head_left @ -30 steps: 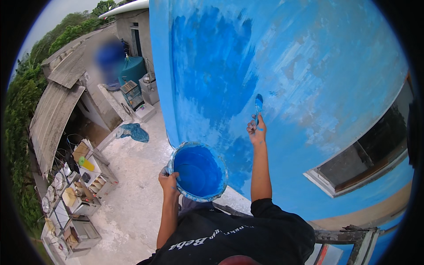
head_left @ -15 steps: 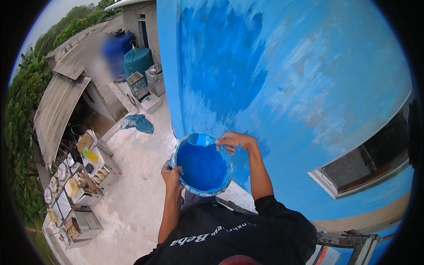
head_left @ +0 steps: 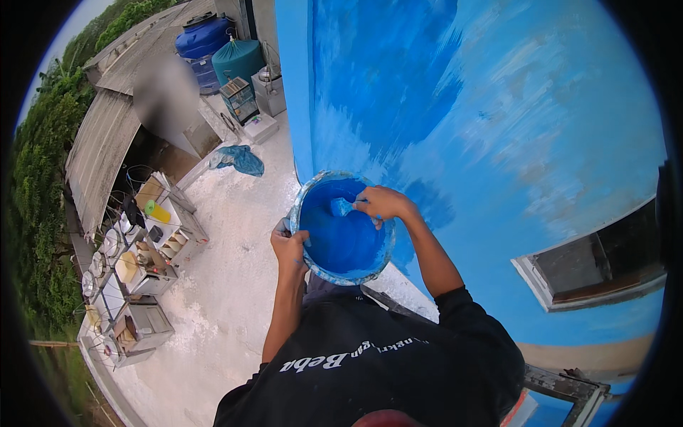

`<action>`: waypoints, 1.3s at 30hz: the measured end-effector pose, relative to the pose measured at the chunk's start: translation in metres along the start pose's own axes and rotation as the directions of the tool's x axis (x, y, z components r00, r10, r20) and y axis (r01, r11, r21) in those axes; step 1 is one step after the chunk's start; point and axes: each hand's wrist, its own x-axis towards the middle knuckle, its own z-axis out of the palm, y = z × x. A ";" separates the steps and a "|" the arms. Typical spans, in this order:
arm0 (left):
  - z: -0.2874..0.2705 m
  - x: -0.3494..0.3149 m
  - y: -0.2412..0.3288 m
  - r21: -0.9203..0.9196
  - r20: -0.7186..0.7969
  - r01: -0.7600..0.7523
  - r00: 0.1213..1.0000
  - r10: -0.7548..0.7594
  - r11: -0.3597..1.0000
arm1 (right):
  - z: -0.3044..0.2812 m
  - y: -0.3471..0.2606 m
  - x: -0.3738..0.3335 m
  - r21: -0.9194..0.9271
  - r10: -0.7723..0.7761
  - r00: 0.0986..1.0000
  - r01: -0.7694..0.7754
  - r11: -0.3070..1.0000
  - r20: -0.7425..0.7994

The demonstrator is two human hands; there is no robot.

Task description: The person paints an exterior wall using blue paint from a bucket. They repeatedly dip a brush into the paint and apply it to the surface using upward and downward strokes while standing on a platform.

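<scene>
A round bucket (head_left: 296, 203) with a paint-crusted rim is held in front of me, with blue paint (head_left: 341, 245) inside. My left hand (head_left: 289, 245) is closed on its left rim, thumb over the edge. In my right hand (head_left: 384, 204) is a paintbrush (head_left: 341, 206), gripped near its head. The bristles point left and sit inside the bucket; whether they touch the paint I cannot tell. Beyond the bucket rises a wall (head_left: 491, 164), light blue with a darker blue patch (head_left: 398, 78) of fresh-looking paint at its upper left.
A window (head_left: 590, 260) is set in the wall at right. Far left stand white tables (head_left: 153, 281) with dishes and a yellow-green container (head_left: 157, 211). A blue sheet (head_left: 238, 160) lies on the pale floor (head_left: 228, 235). Behind are a blue tank (head_left: 203, 39) and a green-covered tank (head_left: 237, 58).
The brush has gone from the bucket's far rim down into the bucket with my right hand. The bucket and my left hand appear higher in the view, which has shifted.
</scene>
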 end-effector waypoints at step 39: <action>0.004 -0.007 0.007 0.017 -0.030 -0.076 0.997 0.076 0.997 | 0.077 -0.002 -0.003 -0.453 -0.106 0.989 0.050 0.890 -0.099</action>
